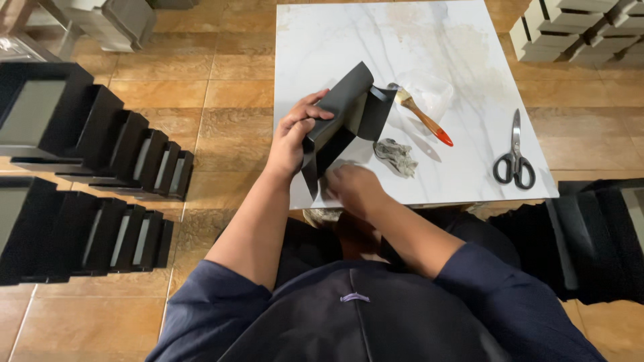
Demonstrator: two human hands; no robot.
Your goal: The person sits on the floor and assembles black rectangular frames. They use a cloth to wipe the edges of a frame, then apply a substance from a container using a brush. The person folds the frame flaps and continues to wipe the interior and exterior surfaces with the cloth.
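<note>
black card sheet (345,110), folded into an open box-like shape, stands tilted over the near left part of the white marble desk (463,60), held up off the surface between the two hands. that desk is the largest thing in view, a square slab set on a floor of brown tiles (221,127).

to the left, on the floor, two rows of finished black boxes (100,141) stand packed one behind another. at the top right, stacks of pale grey boxes (577,30) sit on the floor, well apart from the desk's things.

left hand (292,137) grips the folded sheet at its left edge, fingers (310,114) curled closed over the upper fold with the thumb behind it. right hand (352,188) lies low at the sheet's bottom edge, near the desk's front rim; its fingers press against the lower flap, but how far they close on it cannot be told, since the back of the hand hides them.

black-handled scissors (515,157) lie shut near the desk's right edge. just right of the sheet, a brush (421,115) with a wooden handle and red tip lies slanted, its bristles near a clear plastic tub (426,90). a crumpled grey rag (396,155) rests just beside the right hand.
</note>
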